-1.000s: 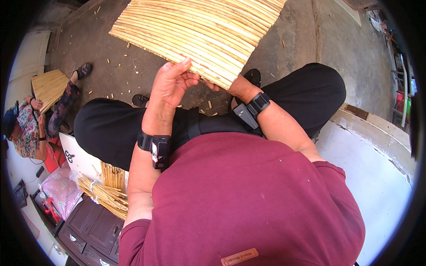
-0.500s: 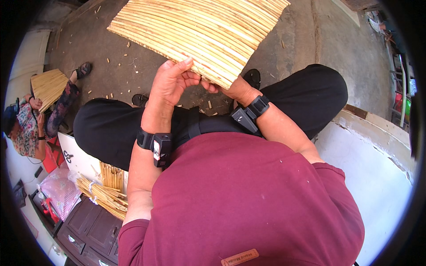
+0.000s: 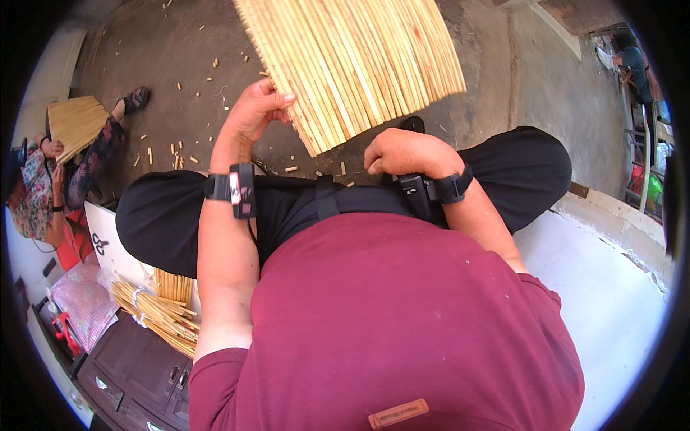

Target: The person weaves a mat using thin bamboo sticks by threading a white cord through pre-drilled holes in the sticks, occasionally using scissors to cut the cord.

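Note:
A mat of narrow, pale straw-coloured slats (image 3: 359, 57) is raised at the top centre, its slats running toward me and its upper part out of frame. My left hand (image 3: 262, 108) grips its left edge near the lower corner, thumb on top. My right hand (image 3: 413, 154) is below and right of the mat, apart from it, its fingers curled downward; whatever they may hold is hidden. Black straps with small devices circle both wrists, above my lap in black trousers (image 3: 158, 215).
Another person (image 3: 36, 208) at left holds a similar mat (image 3: 77, 122); someone in teal (image 3: 632, 68) is at far right. Stick bundles (image 3: 154, 316), black scissors (image 3: 100, 244) and a dark cabinet (image 3: 129, 366) are at lower left. Short offcuts litter the floor (image 3: 144, 57).
The mat has turned from crosswise slats to lengthwise ones. My left hand has moved up and left with it; my right hand has let go and moved down and right.

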A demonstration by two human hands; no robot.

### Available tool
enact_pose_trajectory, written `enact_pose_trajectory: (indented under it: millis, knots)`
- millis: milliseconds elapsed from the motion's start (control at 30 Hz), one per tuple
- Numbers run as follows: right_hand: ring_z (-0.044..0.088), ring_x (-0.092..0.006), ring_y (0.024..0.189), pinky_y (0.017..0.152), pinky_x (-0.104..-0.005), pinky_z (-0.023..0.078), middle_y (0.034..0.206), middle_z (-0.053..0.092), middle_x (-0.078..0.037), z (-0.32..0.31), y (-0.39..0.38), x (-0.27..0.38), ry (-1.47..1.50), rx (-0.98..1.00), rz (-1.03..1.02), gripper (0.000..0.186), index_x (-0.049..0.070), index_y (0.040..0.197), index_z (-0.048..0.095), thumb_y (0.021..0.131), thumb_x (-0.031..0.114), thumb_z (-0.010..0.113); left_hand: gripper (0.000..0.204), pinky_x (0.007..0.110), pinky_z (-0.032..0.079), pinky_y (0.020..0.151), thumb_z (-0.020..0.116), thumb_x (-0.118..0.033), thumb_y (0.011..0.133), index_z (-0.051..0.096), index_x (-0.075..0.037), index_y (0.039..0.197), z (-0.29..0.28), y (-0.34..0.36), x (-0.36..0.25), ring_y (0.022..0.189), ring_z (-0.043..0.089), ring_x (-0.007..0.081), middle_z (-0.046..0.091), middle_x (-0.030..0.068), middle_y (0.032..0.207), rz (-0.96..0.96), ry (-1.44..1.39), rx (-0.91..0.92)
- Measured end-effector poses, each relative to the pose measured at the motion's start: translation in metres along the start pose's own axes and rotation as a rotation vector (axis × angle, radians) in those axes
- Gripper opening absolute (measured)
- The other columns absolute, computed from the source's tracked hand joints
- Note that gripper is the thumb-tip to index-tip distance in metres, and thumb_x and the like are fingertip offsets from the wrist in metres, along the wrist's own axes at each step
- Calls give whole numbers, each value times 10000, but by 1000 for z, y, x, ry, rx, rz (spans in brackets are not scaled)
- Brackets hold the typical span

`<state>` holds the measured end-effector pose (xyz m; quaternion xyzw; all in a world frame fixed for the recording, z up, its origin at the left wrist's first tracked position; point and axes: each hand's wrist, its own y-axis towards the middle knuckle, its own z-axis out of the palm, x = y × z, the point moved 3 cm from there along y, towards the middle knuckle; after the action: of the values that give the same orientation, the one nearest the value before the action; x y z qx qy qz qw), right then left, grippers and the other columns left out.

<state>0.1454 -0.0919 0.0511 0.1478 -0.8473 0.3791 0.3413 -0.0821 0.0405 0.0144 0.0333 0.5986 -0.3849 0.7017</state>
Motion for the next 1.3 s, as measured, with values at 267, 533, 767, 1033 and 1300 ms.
enact_pose_trajectory:
  millis: [267,533,767,1033,1300]
  knots:
    - [645,-304,845,760,-392,521,908,673,-120,-27,45,40,58,-850,-264,140,68,952,678,827,106,629,291,303,470,759,610,-322,921,616,-59,1047,-31,11,12,872,587,140,651,66,969,66,-205,-395]
    - [601,-341,970,864,-413,485,1002,663,-139,-36,90,44,-102,-1047,-383,238,37,1008,662,771,34,641,623,554,316,1050,492,-510,949,449,-5,1312,13,-32,40,1256,438,338,473,191,1344,-179,-588,-425]
    - [586,-314,926,839,-414,464,941,653,-116,-47,137,62,-222,-1001,-368,249,63,987,694,746,126,708,302,415,550,811,534,-253,974,565,-12,1153,-10,-2,49,921,650,217,645,114,1047,36,-702,-345]
    - [552,-266,858,753,-400,431,868,602,-36,-49,167,69,-343,-917,-483,44,116,749,655,727,132,689,107,362,535,769,573,-101,934,590,-26,1009,-1,5,62,858,635,192,651,75,950,61,-825,-509]
    - [546,-237,840,758,-366,408,894,624,5,-55,176,66,-366,-800,-594,77,126,789,626,737,125,682,146,323,519,790,603,-81,912,592,-1,1033,12,4,55,850,637,173,655,78,937,124,-951,-610]
